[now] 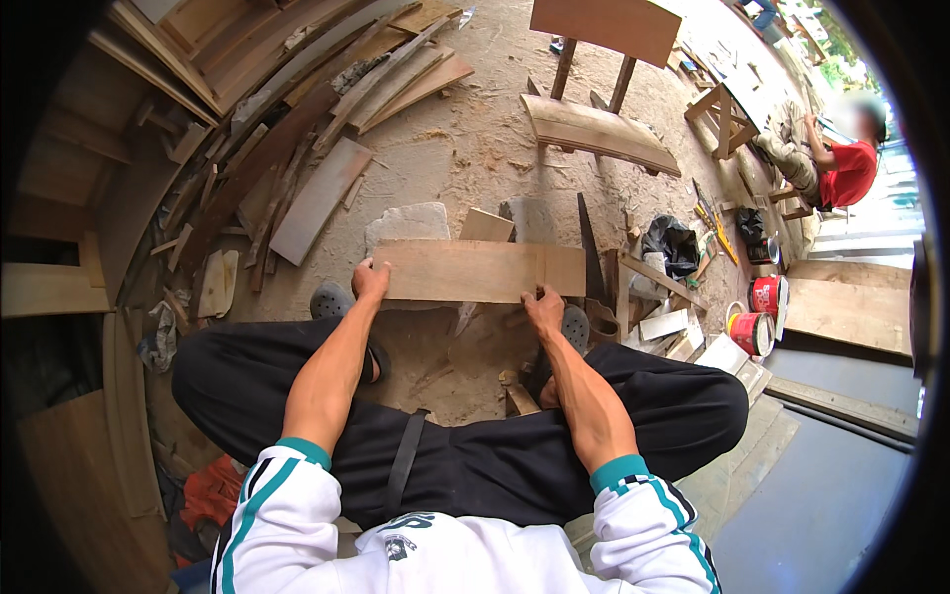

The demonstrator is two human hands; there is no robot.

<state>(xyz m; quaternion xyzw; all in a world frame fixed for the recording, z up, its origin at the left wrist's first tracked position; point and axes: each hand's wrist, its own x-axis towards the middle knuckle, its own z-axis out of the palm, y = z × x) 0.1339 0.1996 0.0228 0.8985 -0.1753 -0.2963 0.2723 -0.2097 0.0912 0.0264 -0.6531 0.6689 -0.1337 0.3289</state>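
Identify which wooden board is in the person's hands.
The light-brown rectangular board, gripped by the left hand and right hand; neither hand grips any other.

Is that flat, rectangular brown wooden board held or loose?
Held: left hand grips the board at its left end, right hand at its near edge.

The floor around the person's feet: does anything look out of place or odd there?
It looks messy: loose boards lie at mixed angles at upper left, and a crumpled black plastic bag sits among wood scraps at right, more like litter than orderly storage. The held board shows no obvious break.
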